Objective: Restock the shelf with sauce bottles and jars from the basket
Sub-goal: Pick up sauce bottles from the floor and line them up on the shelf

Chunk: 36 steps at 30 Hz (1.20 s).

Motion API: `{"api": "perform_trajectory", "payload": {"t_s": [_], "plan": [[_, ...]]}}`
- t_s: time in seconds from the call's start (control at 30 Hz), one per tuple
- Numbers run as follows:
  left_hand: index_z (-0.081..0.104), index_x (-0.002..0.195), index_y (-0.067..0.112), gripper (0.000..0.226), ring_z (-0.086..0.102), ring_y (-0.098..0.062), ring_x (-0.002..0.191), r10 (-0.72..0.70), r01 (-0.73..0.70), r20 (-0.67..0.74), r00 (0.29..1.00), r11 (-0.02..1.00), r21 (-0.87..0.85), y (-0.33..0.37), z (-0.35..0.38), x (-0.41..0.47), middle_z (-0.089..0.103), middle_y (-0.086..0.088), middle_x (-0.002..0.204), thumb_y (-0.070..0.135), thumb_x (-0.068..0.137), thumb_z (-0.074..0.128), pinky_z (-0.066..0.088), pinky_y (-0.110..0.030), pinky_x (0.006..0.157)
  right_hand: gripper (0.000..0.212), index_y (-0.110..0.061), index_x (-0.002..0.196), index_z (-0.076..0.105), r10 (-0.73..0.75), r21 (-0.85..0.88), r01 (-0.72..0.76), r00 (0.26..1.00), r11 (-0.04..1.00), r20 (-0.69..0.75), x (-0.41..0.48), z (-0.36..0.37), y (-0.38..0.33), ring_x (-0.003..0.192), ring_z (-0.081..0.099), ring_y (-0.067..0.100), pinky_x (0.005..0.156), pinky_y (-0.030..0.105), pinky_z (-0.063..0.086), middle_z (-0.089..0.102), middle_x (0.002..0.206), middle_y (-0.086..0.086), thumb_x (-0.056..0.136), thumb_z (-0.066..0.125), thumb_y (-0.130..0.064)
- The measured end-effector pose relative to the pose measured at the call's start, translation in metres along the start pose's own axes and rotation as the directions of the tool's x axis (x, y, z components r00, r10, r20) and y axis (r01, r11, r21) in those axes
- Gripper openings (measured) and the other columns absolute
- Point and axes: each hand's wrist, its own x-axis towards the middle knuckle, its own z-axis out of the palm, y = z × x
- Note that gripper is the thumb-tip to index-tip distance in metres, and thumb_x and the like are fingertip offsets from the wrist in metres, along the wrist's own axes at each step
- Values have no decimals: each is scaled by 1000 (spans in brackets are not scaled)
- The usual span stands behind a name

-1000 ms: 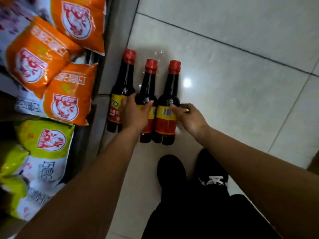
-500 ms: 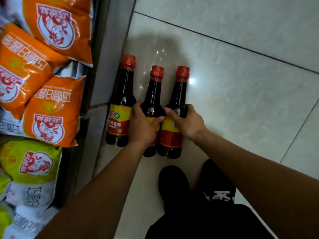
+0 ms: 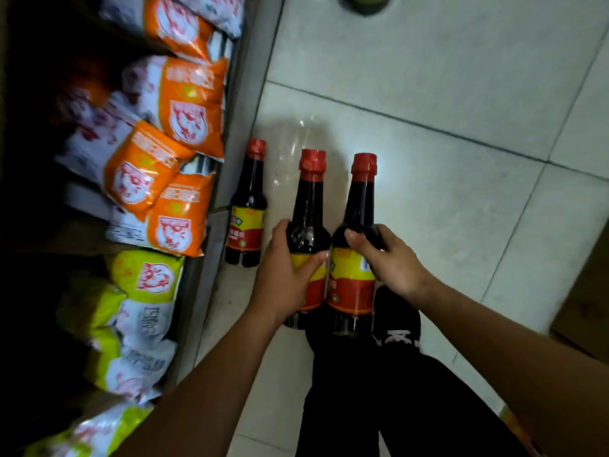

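Note:
Three dark sauce bottles with red caps and yellow-red labels are in view. My left hand (image 3: 283, 275) grips the middle bottle (image 3: 308, 206) around its body. My right hand (image 3: 389, 258) grips the right bottle (image 3: 357, 206) at its shoulder. Both held bottles are raised off the floor, side by side and upright, above my shoes. The third bottle (image 3: 247, 209) stands alone on the tiled floor beside the shelf's grey base (image 3: 230, 179). No basket shows.
Orange snack bags (image 3: 184, 107) and yellow-green bags (image 3: 141, 285) fill the shelf on the left. A cardboard box (image 3: 583, 298) sits at the right edge. My black shoes (image 3: 395, 328) and trousers are below the bottles. A dark round object (image 3: 365, 3) lies at the top.
Both hands closed around the middle and right bottles and lifted them up from the floor toward me; the left bottle stayed standing by the shelf.

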Motion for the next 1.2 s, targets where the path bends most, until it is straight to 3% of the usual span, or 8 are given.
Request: {"api": "perform_trajectory", "payload": {"t_s": [0.23,0.47,0.57,0.7,0.83,0.9,1.03,1.2], "plan": [[39,126,31,65,49,23,98,84,-105,-117,989,977,-186,120,-67,-108,51,29,111,28,72,74,37,4,75,66,-35,97,56,-145,99,145,989,984,-11,-139,-44,-110,89,65,7,77,26,51,66,97,-11,47,56,-78],[48,108,38,54,54,21,93,206,-277,-255,945,917,-287,283,-162,-244,58,26,106,16,68,77,39,1,77,58,-29,101,55,-355,120,358,934,926,-42,-314,-95,-267,97,63,13,90,35,49,66,100,-3,56,60,-65],[45,105,43,58,53,20,98,279,-370,-310,909,883,-289,335,-202,-294,56,33,107,16,65,78,40,-1,82,34,-26,98,56,-456,48,460,887,887,-79,-379,-108,-314,88,61,5,80,20,47,65,89,-10,73,64,-48],[46,112,28,60,56,-18,114,350,-445,-322,880,845,-297,397,-249,-351,60,-3,118,14,63,79,41,-34,103,15,-37,88,54,-549,9,553,827,833,-120,-454,-118,-364,74,53,-25,60,-3,36,60,86,-24,79,63,-45],[47,102,38,54,57,8,101,460,-559,-359,812,790,-251,441,-289,-395,58,15,109,12,67,78,44,-16,90,60,-32,106,55,-626,70,630,777,774,-76,-509,-124,-411,104,60,4,94,28,47,65,112,-4,59,60,-70],[46,100,38,53,55,16,95,495,-605,-396,774,762,-231,455,-304,-414,58,15,108,12,67,78,43,-6,82,74,-31,113,54,-665,60,667,745,743,-48,-534,-125,-430,105,61,11,92,34,49,64,115,-3,54,59,-75],[44,104,38,55,58,-4,102,521,-661,-459,719,716,-224,475,-327,-445,60,3,112,18,67,79,47,-20,89,45,-31,99,59,-749,61,750,661,658,-50,-572,-126,-460,83,65,-5,63,9,49,68,104,-5,66,64,-61],[42,118,31,63,59,-15,110,515,-686,-508,690,689,-233,484,-335,-463,59,-4,123,25,67,79,49,-37,94,67,-34,104,57,-789,48,788,614,613,8,-594,-130,-478,101,63,14,90,39,51,66,112,-1,52,61,-76]]}}
